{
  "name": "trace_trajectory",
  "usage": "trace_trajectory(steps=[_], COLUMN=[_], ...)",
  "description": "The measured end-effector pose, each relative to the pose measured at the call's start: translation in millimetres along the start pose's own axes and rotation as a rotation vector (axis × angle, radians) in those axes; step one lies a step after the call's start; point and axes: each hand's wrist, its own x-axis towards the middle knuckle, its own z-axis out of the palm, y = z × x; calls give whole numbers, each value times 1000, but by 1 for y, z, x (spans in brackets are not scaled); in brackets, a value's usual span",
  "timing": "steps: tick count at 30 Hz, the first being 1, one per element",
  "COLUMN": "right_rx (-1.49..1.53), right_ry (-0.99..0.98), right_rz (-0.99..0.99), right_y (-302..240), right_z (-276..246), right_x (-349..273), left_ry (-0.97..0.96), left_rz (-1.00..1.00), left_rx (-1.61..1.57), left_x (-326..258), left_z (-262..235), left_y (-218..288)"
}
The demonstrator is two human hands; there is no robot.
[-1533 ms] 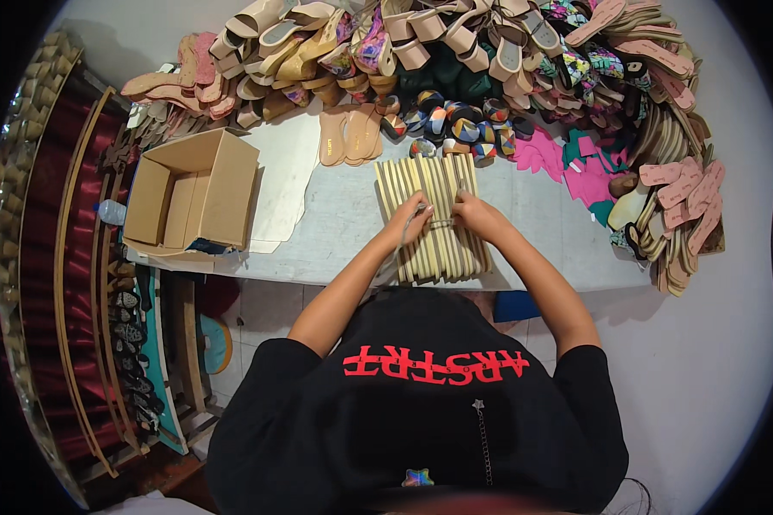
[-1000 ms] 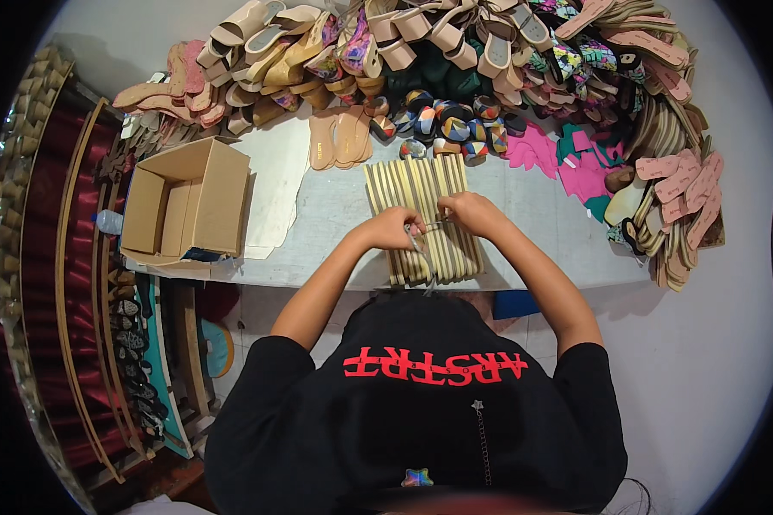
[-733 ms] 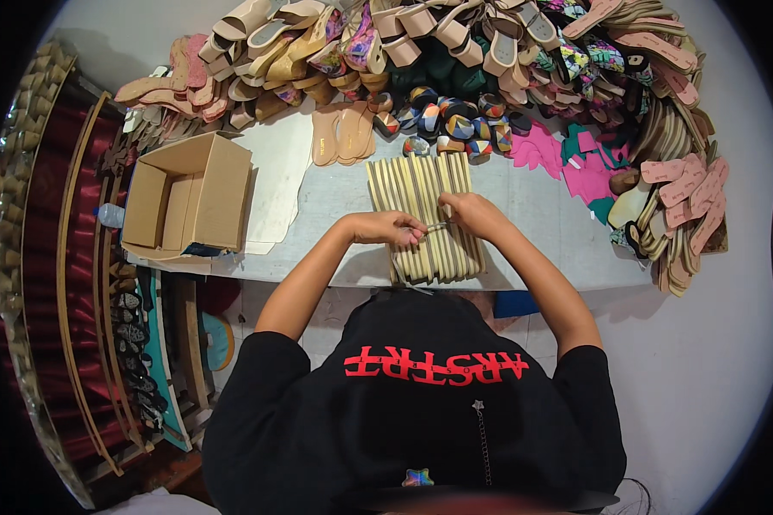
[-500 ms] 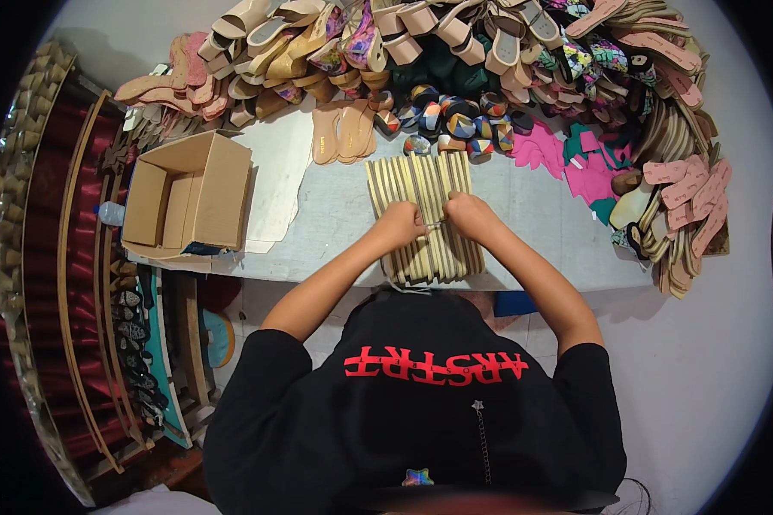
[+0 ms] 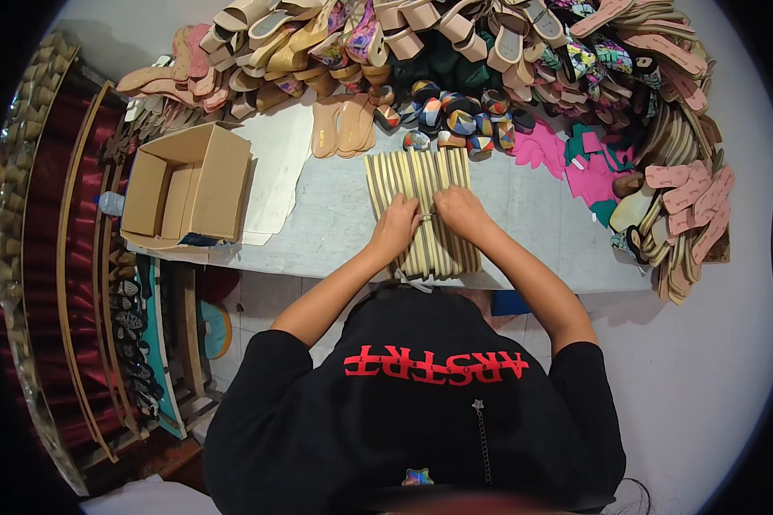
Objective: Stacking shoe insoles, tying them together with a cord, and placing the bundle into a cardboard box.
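A bundle of thin pale-yellow and brown strips (image 5: 445, 253), which look like sole pieces stood on edge, lies at the table's near edge, right in front of me. Around its middle runs a thin cord (image 5: 427, 217) with a knot or crossing on top. My left hand (image 5: 397, 225) rests on the bundle's left half, fingers closed at the cord beside the knot. Just right of the knot, my right hand (image 5: 458, 211) pinches at the cord too, knuckles up. The cord ends inside my fingers are too small to make out.
An open cardboard box (image 5: 219, 189) stands at the left on the grey table (image 5: 335, 227), beside a white sheet (image 5: 275, 176). Tan insoles (image 5: 342, 127), multicoloured patterned pieces (image 5: 459, 123) and heaped sandals line the back. Pink scraps (image 5: 537, 150) and stacked soles (image 5: 694, 199) lie right.
My hands have shifted slightly over the bundle's top, the right one a little up and left, the left one turned more upright. The knot now shows between them.
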Motion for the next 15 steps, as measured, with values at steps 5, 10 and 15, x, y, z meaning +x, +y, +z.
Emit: trace_trajectory(steps=[5, 10, 15], right_rx=[185, 288, 424], right_ry=[-124, -152, -80], right_rz=[261, 367, 373], right_y=[-15, -11, 1], right_z=[1, -6, 4], right_x=[-4, -10, -26], left_ry=[122, 205, 132], left_rz=[-12, 65, 331], left_rx=[36, 36, 173], left_x=[-6, -13, -20], left_z=[7, 16, 13], left_y=[0, 2, -13])
